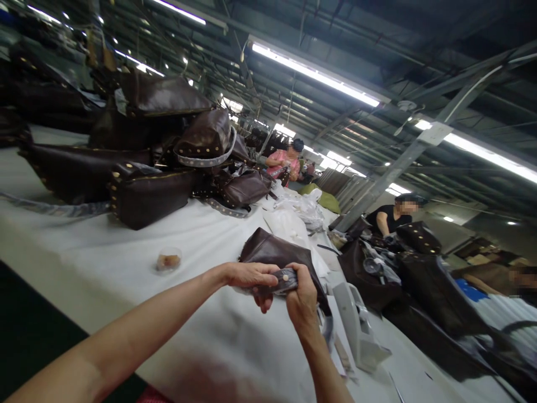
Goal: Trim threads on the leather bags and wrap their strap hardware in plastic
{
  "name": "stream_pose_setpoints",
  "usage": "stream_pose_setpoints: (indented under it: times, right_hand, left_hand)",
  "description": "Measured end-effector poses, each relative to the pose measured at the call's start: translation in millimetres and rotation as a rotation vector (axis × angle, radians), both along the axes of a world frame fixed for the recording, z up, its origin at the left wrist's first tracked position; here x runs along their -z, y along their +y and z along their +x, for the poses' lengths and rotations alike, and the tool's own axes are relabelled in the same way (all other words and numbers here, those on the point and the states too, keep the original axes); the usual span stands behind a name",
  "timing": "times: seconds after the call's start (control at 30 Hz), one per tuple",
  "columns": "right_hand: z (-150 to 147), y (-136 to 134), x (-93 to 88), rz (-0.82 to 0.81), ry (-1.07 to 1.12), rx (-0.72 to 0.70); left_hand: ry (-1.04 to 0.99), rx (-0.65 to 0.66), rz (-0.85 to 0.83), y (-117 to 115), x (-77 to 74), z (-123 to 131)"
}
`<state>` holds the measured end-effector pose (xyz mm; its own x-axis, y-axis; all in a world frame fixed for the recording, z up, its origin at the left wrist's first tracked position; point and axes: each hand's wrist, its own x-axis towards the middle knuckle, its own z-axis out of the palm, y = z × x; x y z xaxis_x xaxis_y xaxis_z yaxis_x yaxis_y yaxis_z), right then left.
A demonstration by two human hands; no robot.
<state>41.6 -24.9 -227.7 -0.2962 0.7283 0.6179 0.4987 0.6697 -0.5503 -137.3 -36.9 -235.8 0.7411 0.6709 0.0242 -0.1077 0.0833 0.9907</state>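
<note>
A dark brown leather bag [277, 251] lies on the white-covered table in front of me. Its studded strap [286, 278], wrapped in clear plastic, is held up between my two hands. My left hand [254, 277] grips the strap from the left, thumb on top and fingers underneath. On the other side, my right hand [302, 296] is closed around the strap, its thumb near a gold stud. Part of the bag is hidden behind both hands.
Several brown bags [155, 196] are piled at the left. A small clear container [168, 260] sits nearer. To the right are a grey-white plastic holder [356, 324] and more bags [436, 313]. Crumpled plastic [306, 207] lies beyond. Co-workers stand at the back and right.
</note>
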Motion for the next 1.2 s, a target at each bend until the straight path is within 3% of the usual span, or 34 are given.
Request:
stream_pose_setpoints:
  times: [0.2, 0.37, 0.63, 0.83, 0.93, 1.03, 1.07, 1.1, 1.13, 1.2]
  right_hand:
    - [-23.8, -1.0, 21.8, -0.340, 0.404, -0.054]
    - [-41.1, -2.1, 38.3, -0.526, 0.718, -0.142]
    - [-37.1, 1.3, 38.2, -0.634, 0.896, -0.228]
    - [-38.4, -1.6, 40.3, -0.598, 0.750, -0.184]
    - [-13.3, -3.2, 28.0, -0.531, 0.558, -0.197]
    - [48.7, -4.8, 11.9, -0.440, 0.364, -0.101]
    - [74.5, -6.2, 9.1, -0.433, 0.353, 0.011]
    - [100.4, -8.5, 8.6, -0.454, 0.291, 0.260]
    - [124.6, -11.7, 10.6, -0.493, 0.284, 0.403]
    - [161.7, -20.0, 21.7, -0.654, 0.260, 0.562]
  left_hand:
    - [-0.037, 0.013, -0.119, -1.5, 11.3, -10.9]
    - [0.084, -0.142, -0.097, -9.2, 6.4, -14.5]
    - [0.166, -0.313, 0.062, -22.9, -12.5, -4.0]
    - [0.202, -0.345, 0.059, -26.8, -2.3, 0.1]
    - [0.284, -0.435, 0.148, -27.3, 1.6, -1.6]
    - [0.323, -0.515, 0.206, -29.3, -1.1, -5.8]
    - [0.316, -0.523, 0.217, -30.0, -2.6, -7.1]
    - [0.303, -0.527, 0.226, -30.7, -4.1, -8.1]
    - [0.292, -0.528, 0.232, -31.3, -5.2, -8.4]
    - [0.291, -0.526, 0.235, -32.3, -6.2, -7.0]
